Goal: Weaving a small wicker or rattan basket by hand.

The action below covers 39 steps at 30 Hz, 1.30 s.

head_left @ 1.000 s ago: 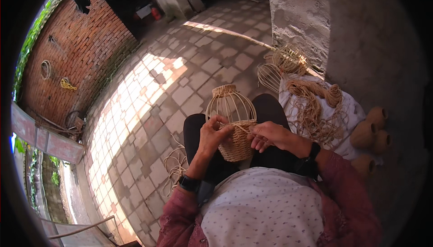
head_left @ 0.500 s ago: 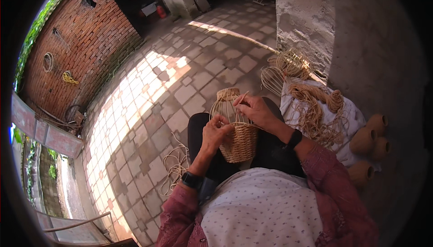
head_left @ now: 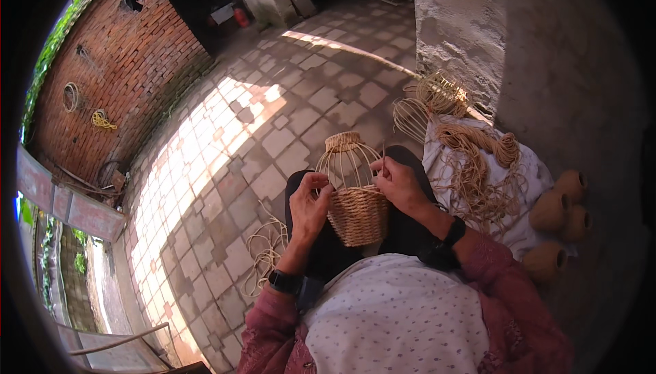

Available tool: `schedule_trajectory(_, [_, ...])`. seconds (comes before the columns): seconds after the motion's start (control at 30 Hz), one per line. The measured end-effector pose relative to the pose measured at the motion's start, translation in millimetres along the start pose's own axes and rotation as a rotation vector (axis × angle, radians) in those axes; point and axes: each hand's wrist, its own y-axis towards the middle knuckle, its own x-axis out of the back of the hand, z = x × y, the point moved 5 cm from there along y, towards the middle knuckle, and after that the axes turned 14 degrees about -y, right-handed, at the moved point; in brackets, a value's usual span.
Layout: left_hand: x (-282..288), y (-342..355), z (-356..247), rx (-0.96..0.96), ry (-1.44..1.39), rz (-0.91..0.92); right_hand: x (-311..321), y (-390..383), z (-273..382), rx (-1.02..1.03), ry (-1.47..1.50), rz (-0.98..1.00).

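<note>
A half-woven basket (head_left: 358, 218) stands between my knees, its lower body closely woven and its bare ribs rising to a narrow woven collar (head_left: 342, 142). My left hand (head_left: 309, 204) is at the left side of the weave's upper edge, thumb and fingers closed on that edge or a rib; which one is hidden. On the right side, at the same edge, my right hand (head_left: 402, 184) is closed in a pinch, and a thin strand of weaving cord (head_left: 383, 154) sticks up from its fingers. Where the strand runs below the fingers cannot be made out.
Hanks of tan cord (head_left: 478, 158) lie on a white cloth (head_left: 536, 176) to my right, beside several round clay-coloured pots (head_left: 550, 211). Bare rib frames (head_left: 410, 117) rest near the rough wall (head_left: 461, 39). Loose cord (head_left: 265, 254) lies on the paving at my left.
My right hand has moved down and right, from the ribs to the right side of the woven edge. My left hand has shifted slightly left.
</note>
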Motion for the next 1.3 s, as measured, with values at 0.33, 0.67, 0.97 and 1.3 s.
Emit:
schedule_trajectory(0.33, [-63, -7, -32, -0.270, 0.324, 0.277, 16, -14, -48, -0.258, -0.020, 0.103])
schedule_trajectory(0.67, [-62, 4, -24, -0.094, 0.278, 0.188, 4, 18, -4, 0.173, -0.313, -0.140])
schedule_trajectory(0.97, [-32, 13, -6, -0.018, 0.105, 0.228, -2, 6, -6, -0.039, 0.006, -0.065])
schedule_trajectory(1.3, [-31, 5, -26, -0.196, 0.322, 0.122, 14, -10, -40, -0.073, 0.013, 0.060])
